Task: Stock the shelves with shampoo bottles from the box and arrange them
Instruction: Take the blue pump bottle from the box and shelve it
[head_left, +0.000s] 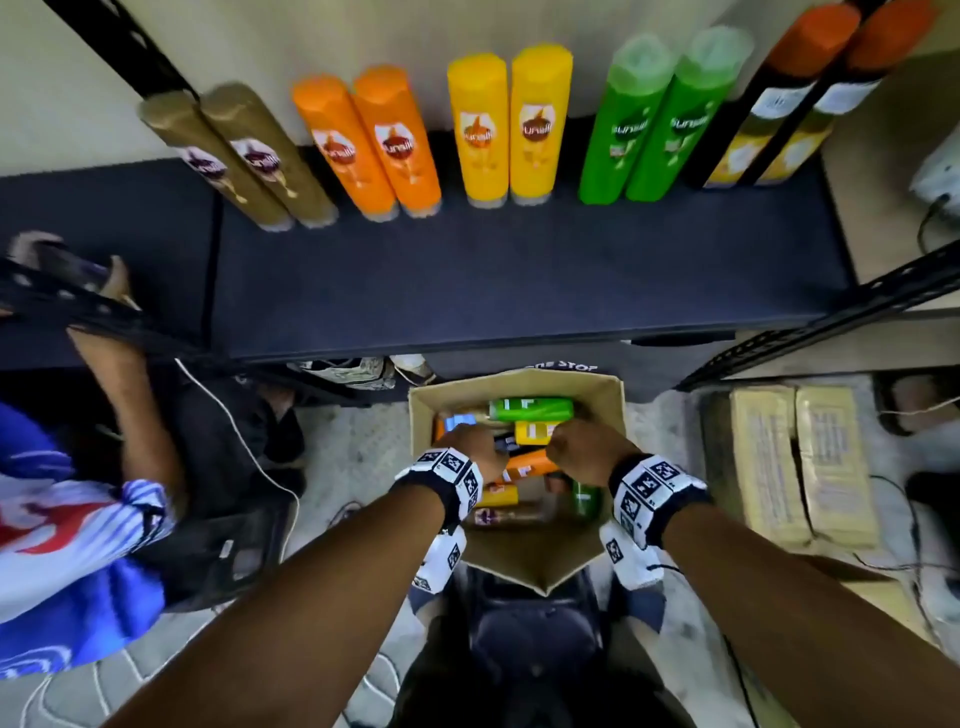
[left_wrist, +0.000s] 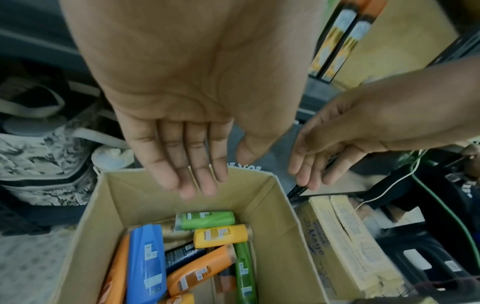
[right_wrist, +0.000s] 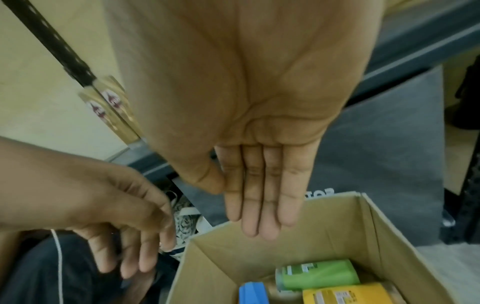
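Cardboard box (head_left: 602, 395) on the floor below the shelf (head_left: 519, 280) holds loose bottles (left_wrist: 219, 235). Left hand (left_wrist: 182, 123) and right hand (right_wrist: 259, 144) hover above — fingers straight, holding nothing. Risk: the jumbled pile shifts — a slick bottle slips.

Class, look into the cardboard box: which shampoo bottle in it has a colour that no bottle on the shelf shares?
The blue bottle, lying at the box's left side. The others there are orange, yellow, green or dark, colours already on the shelf.

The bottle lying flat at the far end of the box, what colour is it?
Green: the bottle lies across the box, clearest in the left wrist view.
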